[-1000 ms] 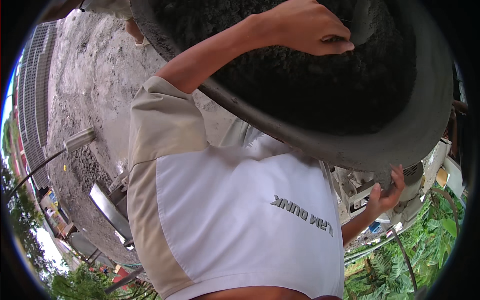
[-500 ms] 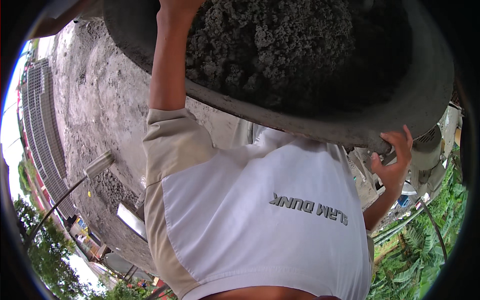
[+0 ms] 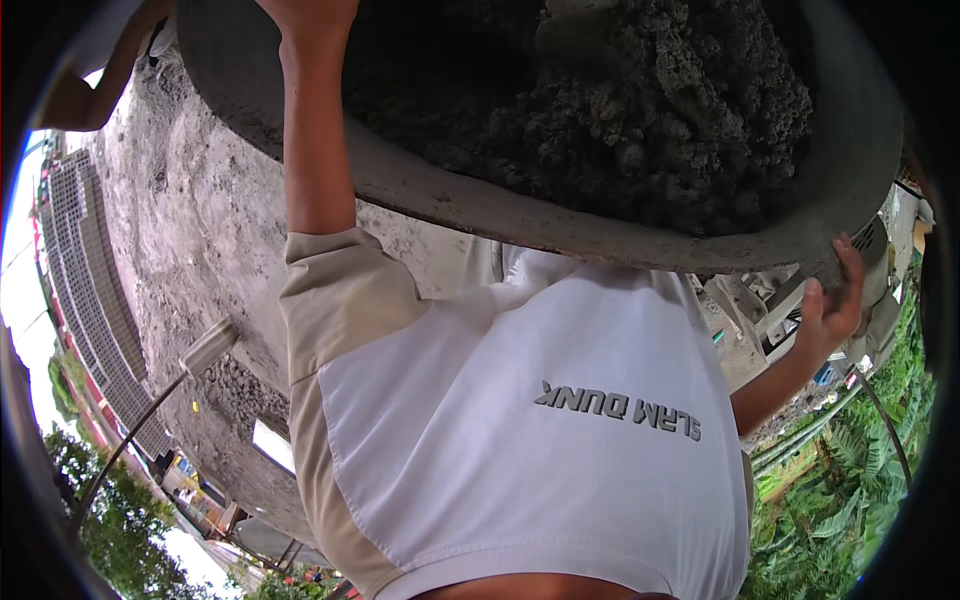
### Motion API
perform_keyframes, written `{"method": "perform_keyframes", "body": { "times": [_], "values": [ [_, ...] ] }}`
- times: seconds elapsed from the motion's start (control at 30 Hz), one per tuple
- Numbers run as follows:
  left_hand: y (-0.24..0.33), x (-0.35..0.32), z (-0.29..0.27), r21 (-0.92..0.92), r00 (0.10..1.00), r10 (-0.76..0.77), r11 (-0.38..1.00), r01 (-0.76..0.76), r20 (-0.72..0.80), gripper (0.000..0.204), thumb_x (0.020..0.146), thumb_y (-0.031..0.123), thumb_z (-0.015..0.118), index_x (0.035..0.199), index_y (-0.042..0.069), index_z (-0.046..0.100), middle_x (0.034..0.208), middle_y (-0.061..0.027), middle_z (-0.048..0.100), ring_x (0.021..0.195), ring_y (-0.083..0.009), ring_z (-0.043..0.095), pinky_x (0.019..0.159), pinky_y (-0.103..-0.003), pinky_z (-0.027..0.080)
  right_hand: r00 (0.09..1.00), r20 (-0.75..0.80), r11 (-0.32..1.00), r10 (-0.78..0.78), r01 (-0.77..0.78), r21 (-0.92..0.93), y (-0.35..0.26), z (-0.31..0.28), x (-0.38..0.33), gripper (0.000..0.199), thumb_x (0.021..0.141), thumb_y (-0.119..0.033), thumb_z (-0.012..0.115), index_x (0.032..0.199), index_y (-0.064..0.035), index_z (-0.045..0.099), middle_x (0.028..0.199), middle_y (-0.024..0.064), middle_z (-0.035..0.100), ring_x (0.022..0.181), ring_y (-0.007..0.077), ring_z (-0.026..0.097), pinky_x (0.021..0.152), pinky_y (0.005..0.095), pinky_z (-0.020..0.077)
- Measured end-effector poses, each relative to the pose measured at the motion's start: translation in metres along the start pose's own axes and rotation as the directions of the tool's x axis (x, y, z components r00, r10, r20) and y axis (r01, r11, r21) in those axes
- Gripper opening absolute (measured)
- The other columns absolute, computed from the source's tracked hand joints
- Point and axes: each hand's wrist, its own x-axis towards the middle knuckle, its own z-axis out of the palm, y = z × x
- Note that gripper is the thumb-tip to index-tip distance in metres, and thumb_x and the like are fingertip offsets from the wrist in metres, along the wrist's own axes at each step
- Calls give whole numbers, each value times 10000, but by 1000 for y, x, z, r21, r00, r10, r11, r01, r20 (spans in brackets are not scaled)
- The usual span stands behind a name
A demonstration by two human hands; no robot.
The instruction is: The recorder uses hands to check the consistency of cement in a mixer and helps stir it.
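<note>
A wide, round grey basin (image 3: 430,190) fills the top of the view, tilted so that its inside faces me. Wet, lumpy concrete mix (image 3: 690,110) lies heaped toward its right side, while the left part of the inside is in dark shadow. My right hand (image 3: 835,305) grips the lower right rim, with the thumb and fingers around the edge. At the upper left, my left hand (image 3: 312,14) reaches up across the basin's rim. Its fingers are cut off by the top edge of the view, so their grip is hidden.
Rough, cement-stained ground (image 3: 190,200) spreads at left, with a perforated block wall (image 3: 95,300) beyond it. A pale cylinder (image 3: 210,347) on a dark rod stands nearby. Green plants (image 3: 830,500) grow at lower right. A brown curved shape (image 3: 100,95) at upper left is unclear.
The concrete mix has shifted right inside the basin. The basin's right rim has dropped slightly in view, and my right hand has moved right and down with it. My left arm has shifted left.
</note>
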Motion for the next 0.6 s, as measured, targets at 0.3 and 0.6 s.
{"method": "perform_keyframes", "body": {
  "times": [0.3,0.6],
  "values": [
    [-6,-3,1,-59,999,6,998,-4,40,484,992,280,391,699,-28,623,476,-28,443,380,-70,316,401,-246,258,943,137,949,-304,312,-46,-24,16,14,390,557,-159,657,936,-74,628,881,68,625,858,236,607,1044,499,320],
    [-12,-13,4,48,978,73,995,-84,195,465,996,243,399,673,-19,607,473,-13,418,405,-71,348,440,-246,303,905,292,950,-309,308,49,-19,25,9,388,600,-209,684,946,-49,614,894,91,627,864,257,613,1014,507,343]
  ]
}}
